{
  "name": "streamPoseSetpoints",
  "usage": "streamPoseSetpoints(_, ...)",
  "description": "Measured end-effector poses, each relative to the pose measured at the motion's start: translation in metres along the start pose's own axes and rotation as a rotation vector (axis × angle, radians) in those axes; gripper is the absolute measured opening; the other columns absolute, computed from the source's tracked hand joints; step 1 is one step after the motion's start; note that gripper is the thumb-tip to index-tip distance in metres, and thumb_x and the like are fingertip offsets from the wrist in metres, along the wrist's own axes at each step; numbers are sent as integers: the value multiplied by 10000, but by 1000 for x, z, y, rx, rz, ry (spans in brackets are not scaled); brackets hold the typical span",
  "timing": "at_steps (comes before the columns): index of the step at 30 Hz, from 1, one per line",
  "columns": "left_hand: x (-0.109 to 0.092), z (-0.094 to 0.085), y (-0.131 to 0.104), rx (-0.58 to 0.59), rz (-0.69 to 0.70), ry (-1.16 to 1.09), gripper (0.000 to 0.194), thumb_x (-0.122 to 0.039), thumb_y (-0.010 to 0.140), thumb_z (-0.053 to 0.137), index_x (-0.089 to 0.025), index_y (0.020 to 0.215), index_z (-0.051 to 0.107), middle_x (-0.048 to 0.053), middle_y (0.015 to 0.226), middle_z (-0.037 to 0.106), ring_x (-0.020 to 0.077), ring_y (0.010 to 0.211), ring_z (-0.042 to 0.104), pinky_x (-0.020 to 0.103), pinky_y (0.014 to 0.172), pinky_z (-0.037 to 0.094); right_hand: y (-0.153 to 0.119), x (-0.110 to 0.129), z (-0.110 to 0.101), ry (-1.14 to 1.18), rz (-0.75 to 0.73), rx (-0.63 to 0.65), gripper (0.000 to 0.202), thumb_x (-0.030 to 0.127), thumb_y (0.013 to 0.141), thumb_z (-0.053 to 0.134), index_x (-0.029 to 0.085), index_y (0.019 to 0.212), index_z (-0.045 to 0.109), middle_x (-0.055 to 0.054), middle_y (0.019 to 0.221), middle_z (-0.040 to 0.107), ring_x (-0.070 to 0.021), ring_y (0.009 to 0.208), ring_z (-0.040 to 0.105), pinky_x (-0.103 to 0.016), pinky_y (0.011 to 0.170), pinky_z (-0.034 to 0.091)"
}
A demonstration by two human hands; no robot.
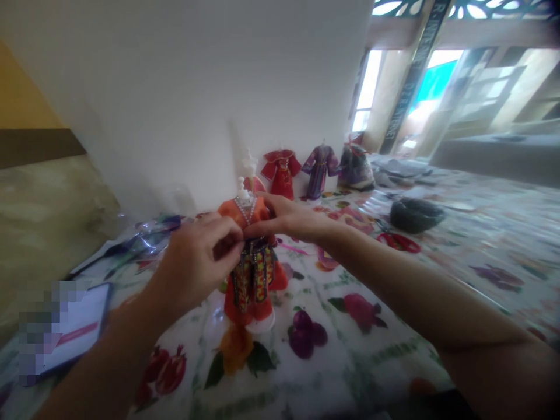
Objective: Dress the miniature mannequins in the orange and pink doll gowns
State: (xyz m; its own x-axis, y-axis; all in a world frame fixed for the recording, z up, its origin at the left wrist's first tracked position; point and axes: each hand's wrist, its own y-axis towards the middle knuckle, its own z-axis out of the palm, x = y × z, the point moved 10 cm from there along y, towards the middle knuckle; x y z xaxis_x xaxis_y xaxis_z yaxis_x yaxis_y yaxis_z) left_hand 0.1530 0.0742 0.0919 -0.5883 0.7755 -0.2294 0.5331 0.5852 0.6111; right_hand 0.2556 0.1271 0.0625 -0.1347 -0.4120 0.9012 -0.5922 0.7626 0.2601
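A small orange doll dress (pixel 256 310) stands upright in front of me on a white stand, with a silvery beaded V-shaped trim at its neck and dark, gold-patterned panels down its front. My left hand (pixel 196 248) pinches at the left side of its waist, thumb and index finger together; what exactly lies between the fingertips is hidden. From the other side, my right hand (pixel 291 219) grips the dress's upper body, the thumb across the front and the fingers behind the shoulder.
Behind stand a red doll dress (pixel 282 175), a purple doll dress (pixel 321 169) and a wrapped dark bundle (pixel 356 166). A dark bowl-like object (pixel 415 214) and a red-rimmed item (pixel 399 242) lie rightward. A phone (pixel 81 326) rests left on the fruit-patterned tablecloth (pixel 341 373).
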Motion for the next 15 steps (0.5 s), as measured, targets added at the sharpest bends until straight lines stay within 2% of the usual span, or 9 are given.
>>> streamPoseSetpoints(5,1,0,0,-13,-10,5,68,-142,814,636,-181,774,598,-29,736,548,91,616,518,243,578,402,0,-3,-2,-55,32,-16,373,412,775,768,197,961,527,-19,946,639,-138,814,601,-262,692,508)
streamPoseSetpoints(15,5,3,2,-1,-47,-2,87,-151,830,616,-177,751,588,-39,689,542,89,585,499,251,580,391,-2,-3,-4,-66,40,-31,352,398,766,774,191,943,551,-9,862,602,-127,752,539,-254,618,457)
